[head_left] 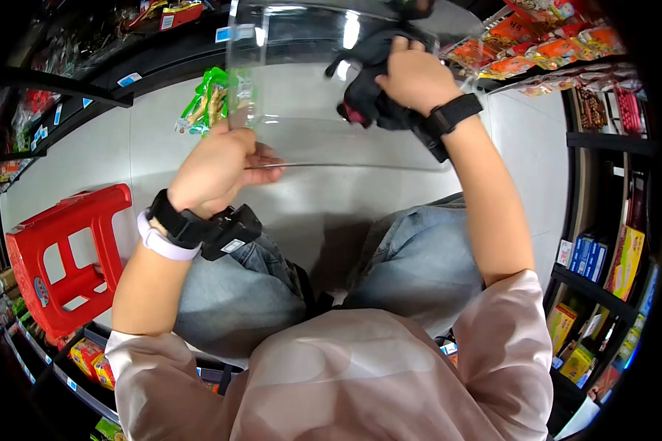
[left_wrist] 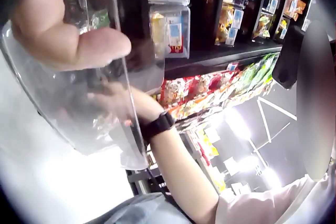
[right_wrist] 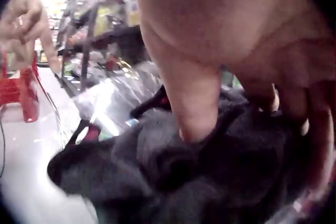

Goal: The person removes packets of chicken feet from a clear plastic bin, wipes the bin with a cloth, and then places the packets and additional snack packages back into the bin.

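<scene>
A clear plastic box (head_left: 309, 140) is held out in front of the knees. My left hand (head_left: 215, 163) pinches its near left edge; in the left wrist view, the thumb and fingers lie on either side of the clear wall (left_wrist: 68, 103). My right hand (head_left: 418, 77) grips a bunched black cloth (head_left: 371, 55) over the box. A small dark pink patch shows at the cloth's lower end. Close up in the right wrist view, the thumb presses into the folds of the soft black cloth (right_wrist: 152, 166), while the other fingers are partly in shadow.
A green snack packet (head_left: 207, 103) lies on the pale floor (head_left: 154, 140), partly behind the box. To the left stands a red plastic stool (head_left: 70, 253). Stocked shelves (head_left: 603, 140) run along the right, and more shelving (head_left: 66, 81) lines the left and front.
</scene>
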Demonstrator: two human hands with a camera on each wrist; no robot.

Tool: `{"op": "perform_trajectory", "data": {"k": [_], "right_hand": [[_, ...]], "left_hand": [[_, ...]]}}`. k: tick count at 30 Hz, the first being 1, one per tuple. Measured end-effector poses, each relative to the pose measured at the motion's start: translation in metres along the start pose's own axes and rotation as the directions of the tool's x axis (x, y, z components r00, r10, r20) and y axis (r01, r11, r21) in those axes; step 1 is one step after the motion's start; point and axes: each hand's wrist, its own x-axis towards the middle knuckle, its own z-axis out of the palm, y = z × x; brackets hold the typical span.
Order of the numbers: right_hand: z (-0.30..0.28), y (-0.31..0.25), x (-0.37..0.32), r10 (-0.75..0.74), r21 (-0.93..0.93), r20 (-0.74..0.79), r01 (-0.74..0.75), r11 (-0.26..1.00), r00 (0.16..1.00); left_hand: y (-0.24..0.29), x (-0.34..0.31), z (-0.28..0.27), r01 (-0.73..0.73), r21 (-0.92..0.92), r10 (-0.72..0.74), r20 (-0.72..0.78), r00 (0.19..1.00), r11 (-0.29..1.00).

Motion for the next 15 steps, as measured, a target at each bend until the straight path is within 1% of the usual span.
{"op": "perform_trajectory", "data": {"k": [1, 2, 3, 5, 6, 7, 8, 9, 11, 12, 13, 15], "right_hand": [[-0.003, 0.014, 0.002, 0.044, 0.035, 0.084, -0.047, 0.998, 0.995], [0.015, 0.038, 0.016, -0.062, 0.14, 0.027, 0.058, 0.989, 0.998], [0.01, 0.033, 0.016, -0.066, 0.139, 0.027, 0.061, 0.988, 0.997], [0.0, 0.02, 0.016, -0.063, 0.272, 0.141, 0.022, 0.962, 0.988], [0.002, 0.016, 0.017, -0.06, 0.318, 0.199, -0.007, 0.948, 0.978], [0.005, 0.01, 0.015, -0.093, 0.319, 0.191, 0.028, 0.947, 0.977], [0.004, 0.005, 0.013, -0.06, 0.374, 0.329, -0.072, 0.925, 0.942], [-0.002, -0.006, 0.009, -0.041, 0.411, 0.459, -0.172, 0.895, 0.887], [0.013, -0.019, 0.008, -0.13, 0.487, 0.578, -0.213, 0.847, 0.806], [0.019, -0.028, 0.005, -0.144, 0.514, 0.55, -0.198, 0.835, 0.822], [0.029, -0.037, 0.004, -0.243, 0.664, 0.507, -0.195, 0.722, 0.827], [0.031, -0.051, 0.003, -0.369, 0.778, 0.488, -0.202, 0.595, 0.791]], "left_hand": [[0.003, -0.002, 0.0, -0.031, -0.034, 0.03, -0.029, 0.999, 0.999], [0.005, -0.004, -0.002, -0.062, -0.069, 0.058, -0.06, 0.997, 0.996], [0.006, -0.005, -0.003, -0.063, -0.072, 0.058, -0.062, 0.996, 0.995], [0.007, -0.006, -0.006, -0.166, 0.003, 0.166, -0.019, 0.986, 0.986], [0.009, -0.007, -0.008, -0.181, -0.004, 0.181, 0.008, 0.984, 0.984], [0.009, -0.007, -0.006, -0.176, 0.004, 0.176, 0.012, 0.984, 0.984], [0.009, -0.008, -0.004, -0.179, 0.008, 0.179, -0.001, 0.984, 0.984], [0.009, -0.009, -0.002, -0.185, 0.01, 0.186, -0.017, 0.982, 0.983], [0.007, -0.005, -0.004, -0.171, -0.007, 0.171, -0.021, 0.985, 0.985], [0.006, -0.003, -0.005, -0.154, -0.023, 0.153, -0.022, 0.988, 0.988], [0.005, -0.003, -0.005, -0.154, -0.02, 0.154, -0.025, 0.988, 0.988], [0.0, -0.003, 0.001, -0.123, 0.021, 0.124, -0.019, 0.992, 0.992]]}}
